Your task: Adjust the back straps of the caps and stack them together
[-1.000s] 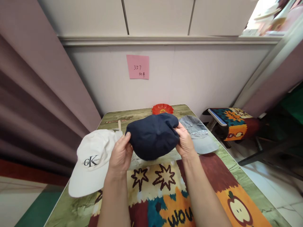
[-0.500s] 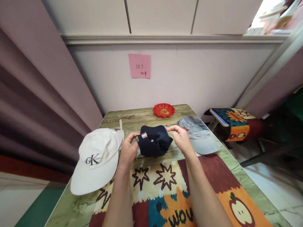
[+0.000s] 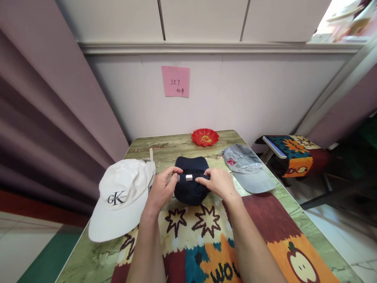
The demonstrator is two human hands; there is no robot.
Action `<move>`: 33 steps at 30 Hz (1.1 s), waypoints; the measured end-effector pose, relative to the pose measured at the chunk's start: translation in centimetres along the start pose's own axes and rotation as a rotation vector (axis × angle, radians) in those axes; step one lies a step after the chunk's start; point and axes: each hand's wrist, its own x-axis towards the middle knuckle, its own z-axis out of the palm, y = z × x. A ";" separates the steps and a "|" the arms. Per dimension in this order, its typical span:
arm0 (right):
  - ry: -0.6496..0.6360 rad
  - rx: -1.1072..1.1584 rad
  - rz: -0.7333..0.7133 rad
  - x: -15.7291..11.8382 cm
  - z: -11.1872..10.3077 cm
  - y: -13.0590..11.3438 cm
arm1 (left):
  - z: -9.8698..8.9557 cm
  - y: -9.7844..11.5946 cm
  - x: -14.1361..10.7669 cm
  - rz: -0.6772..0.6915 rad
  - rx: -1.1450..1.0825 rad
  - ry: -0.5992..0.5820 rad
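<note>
A navy cap (image 3: pixel 191 195) is in the centre of the frame, between the two hands, its narrow strap (image 3: pixel 198 177) facing the viewer; the strap runs nearly level across the picture while the body of the cap is longer from top to bottom, so the two cross at about a right angle; the left hand (image 3: pixel 161 189) has its grip pinched on the strap's left end, thumb below forefinger, and the right hand (image 3: pixel 220 183) pinches the other end, neither clearly nearer, with a metal buckle (image 3: pixel 189 177) between them; whether the cap rests on the counter (image 3: pixel 141 146) or hangs just above it, I cannot tell.

At left centre a white cap (image 3: pixel 120 206) lies just beside the left wrist, leaving little sideways room; at right centre a grey cap (image 3: pixel 246 165) lies near the right hand, its brim close to the counter's right edge; above the navy cap, bare counter reaches to a red dish (image 3: pixel 205 137) near the far edge, the widest free stretch; below, a patterned mat (image 3: pixel 259 214) spreads flat beneath the forearms.
</note>
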 end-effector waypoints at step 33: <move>-0.029 0.821 -0.116 0.0 0.9 -2.0 | 2.3 1.2 0.4 0.345 0.227 0.197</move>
